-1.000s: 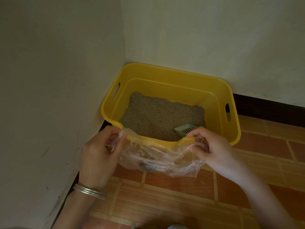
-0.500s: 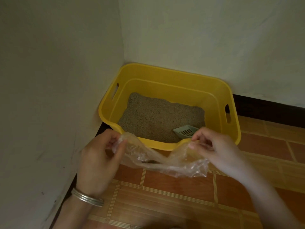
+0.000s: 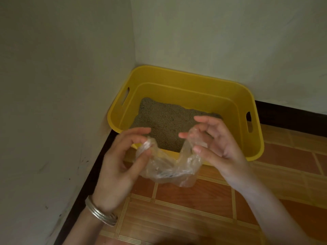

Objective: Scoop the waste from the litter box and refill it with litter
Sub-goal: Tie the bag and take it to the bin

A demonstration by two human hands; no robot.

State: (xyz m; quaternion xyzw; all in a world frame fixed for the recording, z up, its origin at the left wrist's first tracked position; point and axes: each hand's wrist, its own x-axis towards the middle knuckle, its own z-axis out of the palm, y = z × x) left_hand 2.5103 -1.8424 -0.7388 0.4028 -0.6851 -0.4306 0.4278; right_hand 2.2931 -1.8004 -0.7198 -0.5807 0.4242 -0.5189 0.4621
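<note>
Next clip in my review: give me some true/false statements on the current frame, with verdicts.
1. Both hands hold the clear plastic bag. True: the left hand and right hand each grip one side.
2. The yellow plastic litter box sits in a wall corner. True.
3. The box is empty. False: grey litter covers its bottom.
4. A metal bangle is on the right wrist. False: it is on the left.

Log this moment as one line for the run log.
left hand: holds bag | right hand: holds bag | bag: hangs open before box | litter: in box
</note>
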